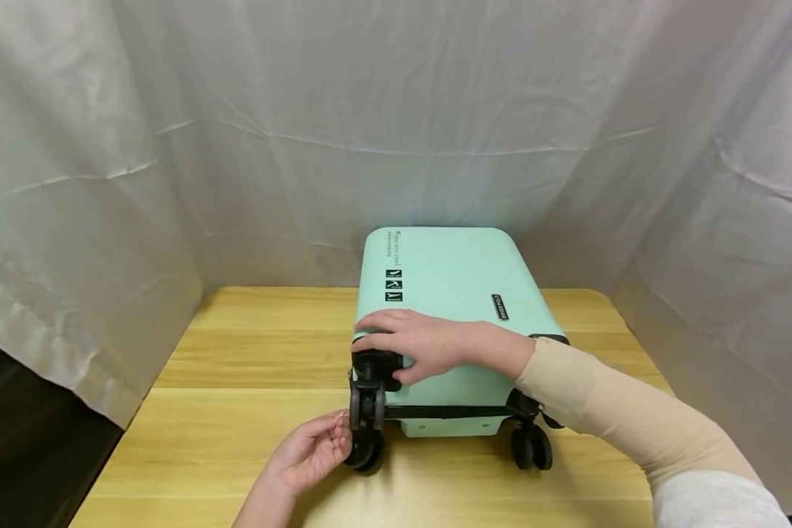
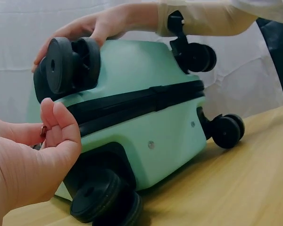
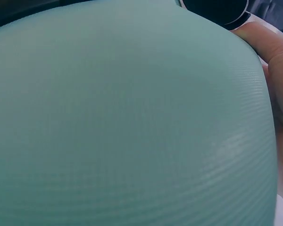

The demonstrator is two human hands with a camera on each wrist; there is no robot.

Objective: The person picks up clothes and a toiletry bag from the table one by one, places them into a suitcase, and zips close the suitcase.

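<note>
A mint-green hard-shell suitcase (image 1: 455,271) lies flat on the wooden table, its wheeled end toward me. My right hand (image 1: 422,345) grips its near left corner, fingers over the side edge and thumb beside the black corner guard (image 1: 378,364). In the right wrist view the green shell (image 3: 132,117) fills most of the picture, with the right hand (image 3: 280,80) at its edge. My left hand (image 1: 313,451) is low at the same corner, beside the wheels. Between its thumb and fingers it pinches a small brownish metal zipper pull (image 2: 43,131), mostly hidden by the fingers.
Black double wheels (image 1: 531,445) stick out from the suitcase's near end. A black zipper band (image 2: 141,104) runs around its side. Wooden tabletop (image 1: 237,403) extends to the left, and grey curtains (image 1: 383,110) hang behind and on both sides.
</note>
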